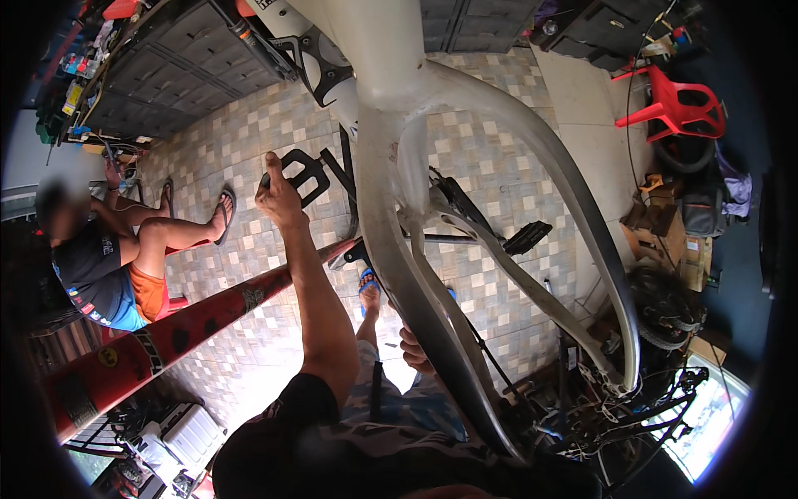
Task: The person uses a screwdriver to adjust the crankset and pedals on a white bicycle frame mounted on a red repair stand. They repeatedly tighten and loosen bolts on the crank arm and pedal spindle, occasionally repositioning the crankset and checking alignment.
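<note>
Bicycle frame (385, 166) up above the tiled floor (253, 137) — I have the left grip (279, 198) curled round a black handle (323, 178); the right grip (412, 348) sits half hidden by the frame — whether pinching, I cannot tell

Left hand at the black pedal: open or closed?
Closed. The left hand grips the black pedal, its fingers curled in and thumb sticking out.

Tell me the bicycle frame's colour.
The bicycle frame is off-white, fading to black along parts of its long tubes; the head view shows it best.
</note>
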### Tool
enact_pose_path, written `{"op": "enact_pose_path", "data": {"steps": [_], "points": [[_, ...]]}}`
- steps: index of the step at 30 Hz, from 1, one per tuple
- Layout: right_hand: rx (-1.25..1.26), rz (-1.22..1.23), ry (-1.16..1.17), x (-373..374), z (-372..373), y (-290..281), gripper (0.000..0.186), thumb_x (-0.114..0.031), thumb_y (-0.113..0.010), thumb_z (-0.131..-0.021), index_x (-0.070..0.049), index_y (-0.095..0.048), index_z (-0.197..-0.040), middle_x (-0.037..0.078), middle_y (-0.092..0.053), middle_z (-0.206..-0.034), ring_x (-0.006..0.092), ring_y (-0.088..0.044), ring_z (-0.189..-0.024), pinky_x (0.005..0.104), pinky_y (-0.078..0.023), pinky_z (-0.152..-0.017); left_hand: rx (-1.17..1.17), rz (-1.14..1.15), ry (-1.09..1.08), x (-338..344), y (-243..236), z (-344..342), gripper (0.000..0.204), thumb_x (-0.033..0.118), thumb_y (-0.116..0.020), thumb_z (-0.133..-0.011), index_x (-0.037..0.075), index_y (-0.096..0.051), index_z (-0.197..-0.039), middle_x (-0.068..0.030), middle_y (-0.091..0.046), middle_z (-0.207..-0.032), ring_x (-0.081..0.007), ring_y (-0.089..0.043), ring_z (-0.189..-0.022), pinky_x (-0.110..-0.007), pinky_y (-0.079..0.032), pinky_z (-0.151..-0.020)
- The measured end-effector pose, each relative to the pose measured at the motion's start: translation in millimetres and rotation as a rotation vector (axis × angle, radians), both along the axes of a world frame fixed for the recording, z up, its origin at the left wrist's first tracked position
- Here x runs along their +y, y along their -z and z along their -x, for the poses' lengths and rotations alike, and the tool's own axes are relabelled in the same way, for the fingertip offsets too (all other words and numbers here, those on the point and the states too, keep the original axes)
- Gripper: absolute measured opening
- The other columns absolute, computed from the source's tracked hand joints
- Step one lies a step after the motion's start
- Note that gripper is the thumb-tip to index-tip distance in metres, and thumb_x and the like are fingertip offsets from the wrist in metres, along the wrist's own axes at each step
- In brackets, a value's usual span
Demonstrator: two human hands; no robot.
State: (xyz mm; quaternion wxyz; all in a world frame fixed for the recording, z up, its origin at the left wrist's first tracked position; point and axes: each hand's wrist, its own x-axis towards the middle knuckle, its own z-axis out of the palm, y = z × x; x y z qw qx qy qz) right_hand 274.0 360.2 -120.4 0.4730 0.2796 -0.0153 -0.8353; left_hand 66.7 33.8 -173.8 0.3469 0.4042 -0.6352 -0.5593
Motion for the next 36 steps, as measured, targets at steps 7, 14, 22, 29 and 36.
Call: {"op": "enact_pose_path", "data": {"steps": [7,14,22,29,36], "points": [[0.117,-0.05,-0.011,4.9,-6.5,11.9,0.03,-0.037,-0.06,-0.106,-0.009,-0.054,-0.098,-0.008,-0.032,-0.059,0.0064,-0.034,-0.045,0.0224,-0.03,-0.04,0.13,-0.101,-0.084,18.5,-38.5,-3.0,0.052,0.053,-0.079,-0.091,0.005,-0.067,-0.075,0.005,-0.047,-0.058,-0.0064,-0.042,-0.051,-0.024,-0.03,-0.047],[0.235,-0.29,-0.126,-4.1,2.5,-0.5,0.05,-0.021,-0.061,-0.108,-0.02,-0.046,-0.156,-0.011,-0.032,-0.061,-0.0001,-0.027,-0.042,0.0181,-0.023,-0.036,0.162,-0.126,-0.039,26.8,-70.8,-10.2,0.05,0.05,-0.079,-0.092,0.008,-0.062,-0.071,0.0059,-0.047,-0.06,-0.0048,-0.037,-0.052,-0.023,-0.028,-0.048],[0.411,-0.444,-0.218,18.6,-2.3,66.3,0.069,-0.04,-0.071,-0.098,-0.001,-0.043,-0.147,0.001,-0.054,-0.068,0.009,-0.043,-0.053,0.0254,-0.036,-0.046,-0.091,-0.055,-0.001,45.4,-107.5,-18.6,0.055,0.053,-0.076,-0.094,0.004,-0.06,-0.074,0.0014,-0.054,-0.062,-0.0072,-0.042,-0.052,-0.026,-0.033,-0.048],[1.045,-1.312,-0.585,-1.8,10.1,113.6,0.057,-0.056,-0.051,-0.108,-0.004,-0.07,-0.095,0.003,-0.056,-0.069,0.0129,-0.053,-0.064,0.0333,-0.046,-0.062,-0.144,0.05,0.227,46.0,-144.7,-41.5,0.049,0.048,-0.078,-0.094,-0.001,-0.07,-0.088,-0.0034,-0.062,-0.069,-0.0125,-0.053,-0.062,-0.031,-0.044,-0.061],[1.363,-1.59,-0.423,-38.4,63.5,139.5,0.06,-0.057,-0.05,-0.107,-0.003,-0.069,-0.092,0.005,-0.058,-0.069,0.0161,-0.057,-0.066,0.0355,-0.047,-0.064,-0.205,0.313,0.548,53.5,-185.5,-71.4,0.04,0.039,-0.064,-0.104,0.0,-0.074,-0.099,-0.004,-0.058,-0.062,-0.017,-0.051,-0.055,-0.033,-0.042,-0.058]]}}
